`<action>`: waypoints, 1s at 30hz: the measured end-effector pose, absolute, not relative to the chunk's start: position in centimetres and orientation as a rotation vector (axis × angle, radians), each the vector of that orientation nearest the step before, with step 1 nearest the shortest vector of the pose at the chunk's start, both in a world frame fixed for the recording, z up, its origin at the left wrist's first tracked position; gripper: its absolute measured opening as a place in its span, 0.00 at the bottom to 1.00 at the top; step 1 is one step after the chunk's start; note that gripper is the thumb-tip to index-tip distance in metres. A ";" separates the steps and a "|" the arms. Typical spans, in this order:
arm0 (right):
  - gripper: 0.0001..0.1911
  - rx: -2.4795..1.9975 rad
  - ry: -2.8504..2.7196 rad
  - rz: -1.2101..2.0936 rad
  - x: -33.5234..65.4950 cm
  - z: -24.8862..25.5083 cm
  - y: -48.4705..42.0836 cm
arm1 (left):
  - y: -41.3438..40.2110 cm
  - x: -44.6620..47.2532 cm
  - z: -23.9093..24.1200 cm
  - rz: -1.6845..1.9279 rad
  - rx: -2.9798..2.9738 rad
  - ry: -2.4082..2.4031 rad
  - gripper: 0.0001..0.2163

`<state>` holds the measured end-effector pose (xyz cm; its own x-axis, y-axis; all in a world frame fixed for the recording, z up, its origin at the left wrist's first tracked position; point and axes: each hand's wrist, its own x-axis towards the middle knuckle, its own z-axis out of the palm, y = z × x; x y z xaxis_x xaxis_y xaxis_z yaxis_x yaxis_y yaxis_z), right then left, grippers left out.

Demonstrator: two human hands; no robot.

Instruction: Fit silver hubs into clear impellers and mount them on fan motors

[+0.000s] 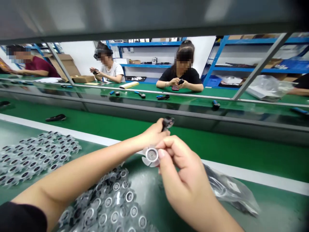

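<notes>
My left hand [154, 134] grips a small black plastic housing [168, 122] whose top sticks up past the fingers. My right hand [183, 174] pinches a translucent plastic fan impeller with a metal hub [151, 155] by its edge, just below the housing and touching my left hand. Two heaps of like impellers lie on the green bench under my arms, one at the left [36, 154] and one below my left forearm [108, 201]. Part of that lower heap is hidden by my arm.
A clear plastic bag [229, 188] lies right of my right hand. A white-edged green conveyor belt [169, 141] runs behind the bench, with a black part [55, 117] on it. Beyond a metal-framed panel, co-workers [181, 74] sit at another bench before blue shelving [145, 53].
</notes>
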<state>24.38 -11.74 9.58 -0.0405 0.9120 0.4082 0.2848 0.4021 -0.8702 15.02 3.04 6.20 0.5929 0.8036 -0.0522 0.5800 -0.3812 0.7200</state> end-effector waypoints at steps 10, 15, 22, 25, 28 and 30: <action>0.10 -1.291 -1.351 0.883 23.1 7.2 -10.5 | -4.5 4.2 8.5 0.647 2.080 0.860 0.28; 0.09 -1.312 -1.255 1.053 22.6 6.2 -10.1 | -4.2 3.4 7.8 0.635 2.226 0.847 0.26; 0.08 -1.349 -1.142 1.141 22.2 6.3 -9.9 | -4.6 3.1 7.9 0.545 2.331 0.762 0.27; 0.06 -1.419 -1.075 1.104 21.7 7.4 -10.5 | -4.6 3.2 8.0 0.524 2.317 0.795 0.27; 0.05 -1.416 -1.061 1.095 21.5 7.7 -10.6 | -4.6 3.2 7.8 0.537 2.316 0.785 0.28; 0.07 -1.401 -1.057 1.132 21.8 7.3 -10.4 | -4.7 3.2 7.7 0.553 2.331 0.764 0.28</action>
